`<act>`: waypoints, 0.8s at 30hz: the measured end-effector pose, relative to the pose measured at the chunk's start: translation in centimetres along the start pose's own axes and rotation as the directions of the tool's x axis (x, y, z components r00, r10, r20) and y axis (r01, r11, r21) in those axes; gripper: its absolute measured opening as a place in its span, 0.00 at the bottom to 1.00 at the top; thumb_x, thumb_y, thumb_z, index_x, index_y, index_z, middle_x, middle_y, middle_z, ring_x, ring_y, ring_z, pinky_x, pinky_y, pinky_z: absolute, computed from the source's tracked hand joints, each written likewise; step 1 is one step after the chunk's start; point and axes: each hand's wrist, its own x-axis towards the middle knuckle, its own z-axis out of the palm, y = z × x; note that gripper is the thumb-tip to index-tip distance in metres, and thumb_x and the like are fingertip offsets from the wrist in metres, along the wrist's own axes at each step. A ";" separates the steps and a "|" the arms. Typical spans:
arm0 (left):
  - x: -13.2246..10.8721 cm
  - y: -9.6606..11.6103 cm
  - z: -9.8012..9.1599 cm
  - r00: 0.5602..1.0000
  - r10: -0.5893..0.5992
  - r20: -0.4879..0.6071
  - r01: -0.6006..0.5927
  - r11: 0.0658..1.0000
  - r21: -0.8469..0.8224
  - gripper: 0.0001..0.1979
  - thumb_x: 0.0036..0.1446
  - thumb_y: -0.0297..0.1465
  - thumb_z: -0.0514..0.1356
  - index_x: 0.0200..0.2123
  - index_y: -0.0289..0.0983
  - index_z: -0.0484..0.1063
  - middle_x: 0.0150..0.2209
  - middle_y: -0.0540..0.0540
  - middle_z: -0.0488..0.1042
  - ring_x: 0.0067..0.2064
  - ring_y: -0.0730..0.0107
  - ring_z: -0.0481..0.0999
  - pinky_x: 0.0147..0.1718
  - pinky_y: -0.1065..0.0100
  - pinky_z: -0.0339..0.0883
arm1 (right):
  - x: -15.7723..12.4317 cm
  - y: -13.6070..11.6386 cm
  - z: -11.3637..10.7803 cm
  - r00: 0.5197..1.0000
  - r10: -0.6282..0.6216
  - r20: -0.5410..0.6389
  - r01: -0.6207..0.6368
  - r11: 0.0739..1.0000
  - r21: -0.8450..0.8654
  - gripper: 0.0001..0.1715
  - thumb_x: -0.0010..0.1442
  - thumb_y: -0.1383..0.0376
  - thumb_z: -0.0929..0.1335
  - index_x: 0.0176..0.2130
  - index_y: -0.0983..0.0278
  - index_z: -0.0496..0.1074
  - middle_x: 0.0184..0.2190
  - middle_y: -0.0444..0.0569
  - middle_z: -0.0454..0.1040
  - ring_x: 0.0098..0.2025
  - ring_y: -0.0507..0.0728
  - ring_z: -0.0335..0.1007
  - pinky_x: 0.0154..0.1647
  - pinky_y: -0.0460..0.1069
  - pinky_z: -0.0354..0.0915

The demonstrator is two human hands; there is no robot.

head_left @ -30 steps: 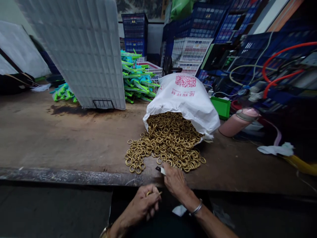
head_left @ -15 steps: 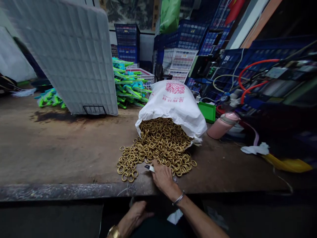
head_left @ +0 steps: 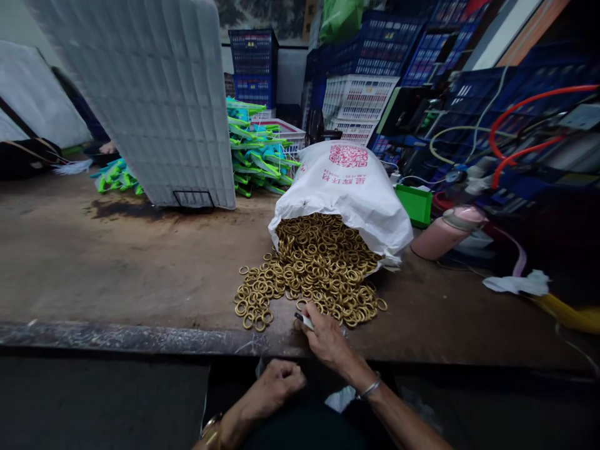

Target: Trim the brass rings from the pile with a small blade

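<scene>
Left hand (head_left: 272,389) has risen, loosely fisted, contents hidden; right hand (head_left: 329,340) grips a tool (head_left: 305,322) near rings (head_left: 312,269).

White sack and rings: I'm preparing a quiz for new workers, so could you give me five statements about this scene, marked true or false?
1. The white sack has its open mouth facing the person. True.
2. Gold-coloured rings spill from it onto the table. True.
3. The right hand is empty. False: it holds a small white-and-dark tool.
4. The left hand lies on top of the spilled pile. False: it is nearer the person than the table's front edge, apart from the pile.
5. The pink bottle is left of the sack. False: it is to the right.
</scene>
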 end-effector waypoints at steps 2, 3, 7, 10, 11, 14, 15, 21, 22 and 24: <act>-0.9 2.2 0.5 0.999 0.044 -0.020 -0.044 0.999 0.008 0.14 0.46 0.41 0.58 0.22 0.34 0.67 0.21 0.50 0.69 0.22 0.74 0.68 0.19 0.75 0.60 | -0.6 0.1 -0.1 1.000 -0.024 -0.004 0.024 0.988 0.154 0.04 0.54 0.70 0.59 0.32 0.62 0.60 0.26 0.43 0.67 0.28 0.51 0.62 0.29 0.44 0.53; -1.2 3.1 0.7 0.996 0.052 -0.068 -0.052 0.999 0.000 0.15 0.48 0.42 0.57 0.23 0.34 0.65 0.22 0.50 0.69 0.20 0.76 0.67 0.16 0.76 0.59 | -0.9 0.0 -0.2 0.999 -0.033 -0.001 0.033 0.975 0.222 0.03 0.54 0.69 0.59 0.31 0.62 0.59 0.25 0.42 0.66 0.27 0.51 0.61 0.29 0.44 0.53; -0.8 5.5 1.3 0.943 0.148 -0.297 -0.155 0.988 0.000 0.17 0.49 0.45 0.55 0.34 0.37 0.62 0.21 0.54 0.67 0.15 0.81 0.61 0.12 0.79 0.55 | -1.5 -0.9 -0.8 0.999 -0.029 0.020 0.019 0.918 0.397 0.05 0.56 0.66 0.58 0.29 0.62 0.59 0.23 0.40 0.61 0.26 0.49 0.56 0.27 0.43 0.53; -0.1 5.9 1.3 0.934 0.196 -0.300 -0.198 0.980 0.024 0.16 0.50 0.44 0.55 0.31 0.37 0.63 0.19 0.56 0.63 0.14 0.82 0.58 0.11 0.79 0.52 | -1.6 -1.6 -1.0 0.999 -0.003 0.052 -0.023 0.873 0.487 0.09 0.57 0.62 0.58 0.28 0.62 0.59 0.22 0.39 0.60 0.26 0.49 0.56 0.27 0.44 0.54; 0.1 5.9 1.2 0.931 0.221 -0.291 -0.218 0.975 0.041 0.16 0.51 0.44 0.54 0.27 0.36 0.63 0.17 0.56 0.61 0.14 0.82 0.56 0.11 0.79 0.50 | -1.5 -1.7 -1.0 0.998 0.019 0.065 -0.050 0.858 0.512 0.10 0.57 0.61 0.58 0.28 0.62 0.60 0.21 0.39 0.60 0.25 0.49 0.56 0.27 0.44 0.54; 0.3 6.0 1.1 0.912 0.305 -0.275 -0.291 0.952 0.091 0.17 0.52 0.41 0.55 0.20 0.35 0.61 0.15 0.57 0.57 0.14 0.83 0.54 0.13 0.78 0.48 | -1.2 -1.7 -0.8 0.991 0.092 0.096 -0.130 0.818 0.561 0.11 0.57 0.59 0.59 0.26 0.63 0.59 0.20 0.38 0.59 0.24 0.49 0.54 0.26 0.44 0.53; 0.3 6.0 1.1 0.907 0.322 -0.271 -0.307 0.947 0.098 0.16 0.52 0.41 0.55 0.20 0.35 0.62 0.15 0.57 0.58 0.15 0.83 0.54 0.14 0.78 0.48 | -1.1 -1.7 -0.7 0.989 0.105 0.101 -0.144 0.812 0.566 0.12 0.56 0.59 0.59 0.26 0.63 0.59 0.20 0.38 0.59 0.24 0.49 0.54 0.26 0.44 0.53; 0.0 6.0 1.0 0.973 0.160 -0.169 -0.178 0.979 -0.098 0.15 0.51 0.43 0.55 0.26 0.36 0.63 0.17 0.56 0.63 0.13 0.83 0.55 0.11 0.78 0.47 | -0.6 -1.8 -0.3 0.990 0.125 0.064 -0.140 0.831 0.539 0.11 0.54 0.61 0.59 0.23 0.63 0.58 0.19 0.39 0.58 0.24 0.49 0.53 0.25 0.44 0.53; -0.1 6.0 1.0 0.981 0.137 -0.139 -0.159 0.972 -0.170 0.15 0.51 0.43 0.55 0.27 0.36 0.63 0.18 0.55 0.64 0.14 0.83 0.56 0.11 0.78 0.48 | -0.6 -1.9 -0.3 0.991 0.124 0.055 -0.134 0.832 0.538 0.11 0.54 0.61 0.59 0.23 0.63 0.58 0.19 0.39 0.58 0.24 0.49 0.53 0.25 0.44 0.53; -0.2 6.1 1.0 0.986 0.132 -0.101 -0.156 0.946 -0.283 0.15 0.50 0.43 0.56 0.28 0.36 0.62 0.21 0.54 0.66 0.15 0.83 0.58 0.12 0.79 0.50 | -0.5 -1.9 -0.3 0.992 0.115 0.053 -0.125 0.823 0.554 0.11 0.54 0.61 0.58 0.23 0.63 0.58 0.19 0.39 0.59 0.23 0.49 0.54 0.25 0.44 0.54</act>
